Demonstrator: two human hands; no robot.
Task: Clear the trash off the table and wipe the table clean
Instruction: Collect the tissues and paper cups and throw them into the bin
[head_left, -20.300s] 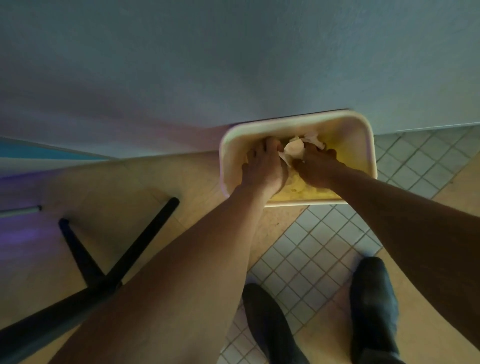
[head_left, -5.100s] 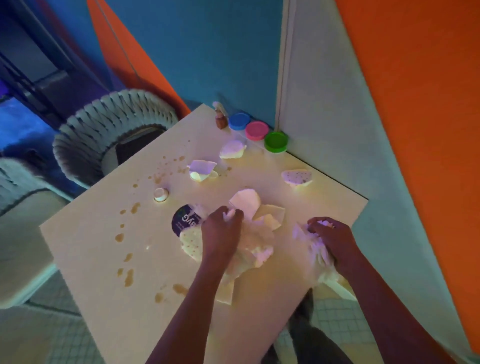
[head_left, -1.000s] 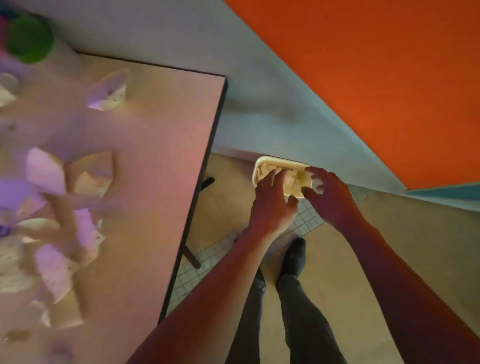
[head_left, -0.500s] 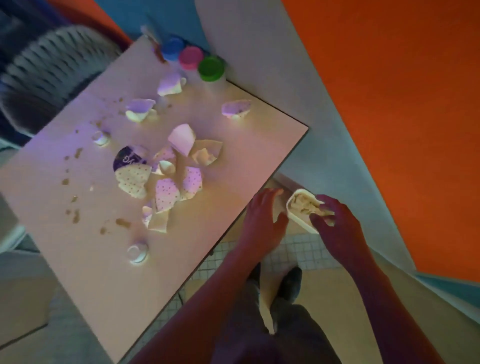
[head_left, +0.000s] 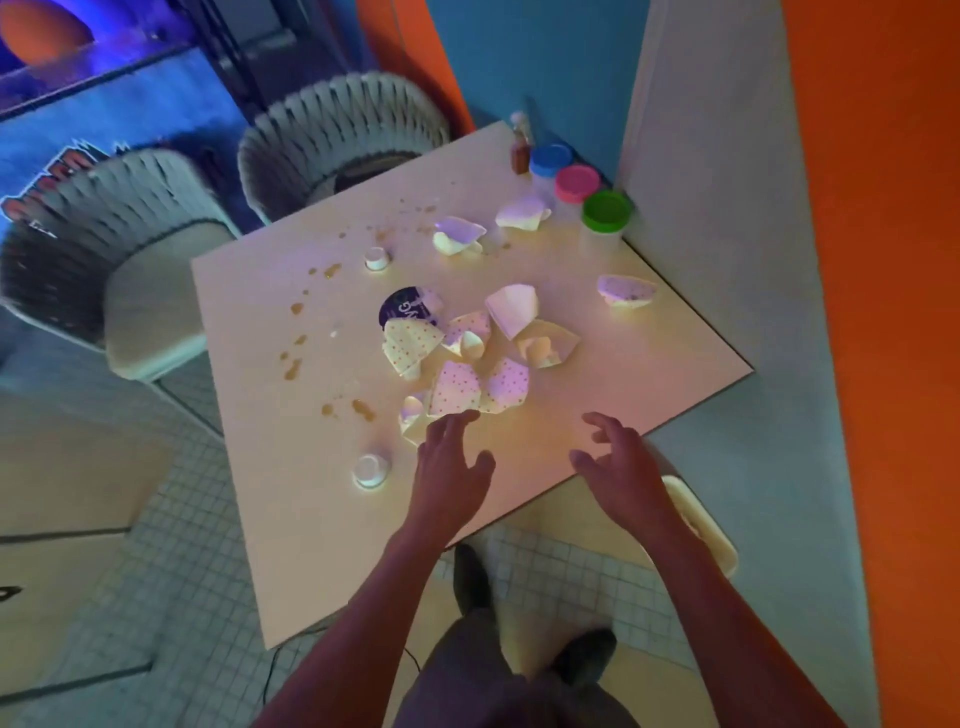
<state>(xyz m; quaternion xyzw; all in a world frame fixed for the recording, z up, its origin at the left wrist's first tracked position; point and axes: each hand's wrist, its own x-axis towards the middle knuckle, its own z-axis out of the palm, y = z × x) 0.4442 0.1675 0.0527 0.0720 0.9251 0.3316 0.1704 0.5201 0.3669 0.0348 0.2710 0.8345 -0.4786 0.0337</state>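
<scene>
A pile of crumpled dotted paper wrappers (head_left: 457, 358) lies in the middle of the pale square table (head_left: 291, 499). More loose paper scraps (head_left: 626, 291) and two small white cups (head_left: 370, 470) are scattered around it. Brown spill spots (head_left: 363, 410) dot the left side of the table. My left hand (head_left: 452, 467) hovers with fingers spread, its fingertips at the near edge of the pile, holding nothing. My right hand (head_left: 621, 467) hovers over the table's near right edge, fingers loosely spread and empty. The cream trash bin (head_left: 701, 525) stands on the floor under my right forearm.
Three jars with blue, pink and green lids (head_left: 605, 210) and a small brown bottle (head_left: 519, 150) stand at the far corner by the wall. Two grey woven chairs (head_left: 332, 135) sit beyond the table's left side. My shoes (head_left: 470, 577) stand on the tiled floor.
Both hands have come up from the trash bin on the floor and now hover empty over the table's near edge. The view has swung back onto the table.
</scene>
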